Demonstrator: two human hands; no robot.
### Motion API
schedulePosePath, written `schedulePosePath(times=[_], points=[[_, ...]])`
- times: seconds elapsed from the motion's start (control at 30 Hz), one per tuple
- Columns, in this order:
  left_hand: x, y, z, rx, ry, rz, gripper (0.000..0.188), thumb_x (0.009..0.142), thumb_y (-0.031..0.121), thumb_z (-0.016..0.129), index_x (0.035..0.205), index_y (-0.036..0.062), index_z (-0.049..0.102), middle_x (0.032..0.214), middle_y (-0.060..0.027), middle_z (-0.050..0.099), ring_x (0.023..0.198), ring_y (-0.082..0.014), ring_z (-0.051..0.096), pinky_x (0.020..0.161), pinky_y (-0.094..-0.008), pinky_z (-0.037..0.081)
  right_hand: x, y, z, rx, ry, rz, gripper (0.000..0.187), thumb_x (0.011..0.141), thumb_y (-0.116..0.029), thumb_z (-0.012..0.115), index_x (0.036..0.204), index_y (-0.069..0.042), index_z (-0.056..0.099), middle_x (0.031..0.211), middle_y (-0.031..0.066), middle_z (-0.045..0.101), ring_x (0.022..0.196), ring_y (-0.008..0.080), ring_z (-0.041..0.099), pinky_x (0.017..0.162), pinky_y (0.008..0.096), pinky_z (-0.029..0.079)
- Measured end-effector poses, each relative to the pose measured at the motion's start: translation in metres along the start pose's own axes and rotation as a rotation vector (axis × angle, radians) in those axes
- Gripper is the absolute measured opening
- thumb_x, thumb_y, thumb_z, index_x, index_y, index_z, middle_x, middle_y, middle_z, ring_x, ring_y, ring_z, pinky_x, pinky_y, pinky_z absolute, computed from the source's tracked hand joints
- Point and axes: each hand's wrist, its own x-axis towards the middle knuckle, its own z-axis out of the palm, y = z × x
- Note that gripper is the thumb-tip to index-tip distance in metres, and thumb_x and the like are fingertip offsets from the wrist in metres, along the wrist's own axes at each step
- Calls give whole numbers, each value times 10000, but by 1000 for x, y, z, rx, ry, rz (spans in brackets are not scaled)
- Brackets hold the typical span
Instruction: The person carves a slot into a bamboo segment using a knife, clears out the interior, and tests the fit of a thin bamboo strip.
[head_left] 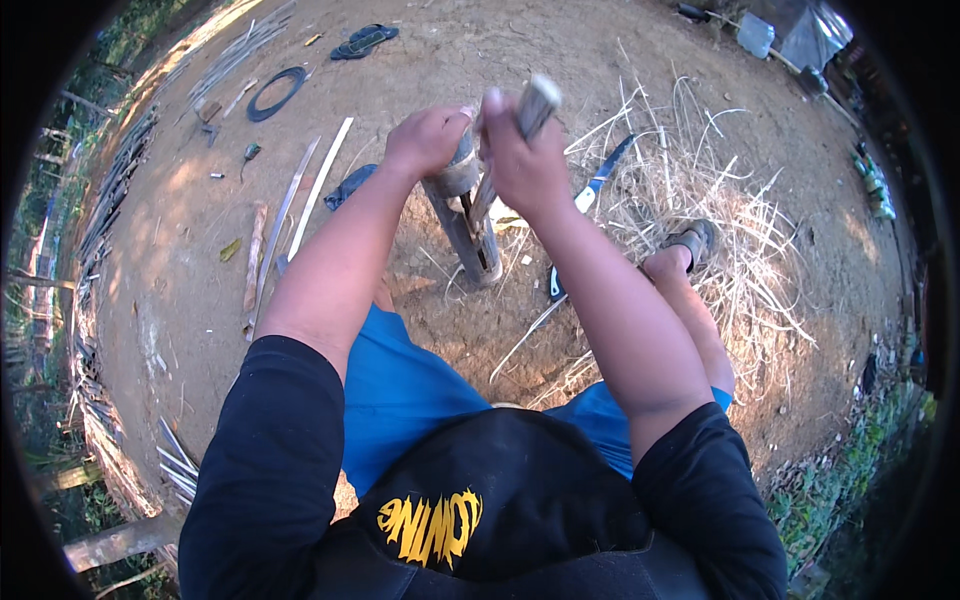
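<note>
At twelve o'clock, the left hand (428, 140) is wrapped round the top of a split post (457, 228), probably steadying it. The right hand (524, 165) clamps a stick (540, 100). A knife (598, 181) lies toward one o'clock, perhaps for easy reach.

An outdoor work yard; bare dirt ground (190, 300); scattered pale shavings (745, 255); green plants (855, 460) along the edges.
</note>
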Motion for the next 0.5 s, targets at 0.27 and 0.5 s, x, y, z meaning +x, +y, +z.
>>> schedulePosePath(times=[0.27, 0.5], points=[[-14, 67, 17, 136, -43, 115, 488, 818, 519, 664, 1223, 260, 744, 1149, -74, 741, 1116, -308, 676, 966, -455, 531, -81, 12, -31, 73, 11, 33, 397, 1112, -323, 460, 848, -39, 544, 799, 34, 560, 713, 116, 489, 680, 296, 424], [4, 103, 32, 198, -168, 126, 473, 820, 504, 646, 1229, 289, 745, 1197, -48, 738, 1149, -279, 674, 996, -433, 521, -106, 15, -62, 182, 122, 58, 420, 1115, -352, 436, 872, -34, 563, 839, 41, 591, 770, 113, 517, 722, 297, 437]])
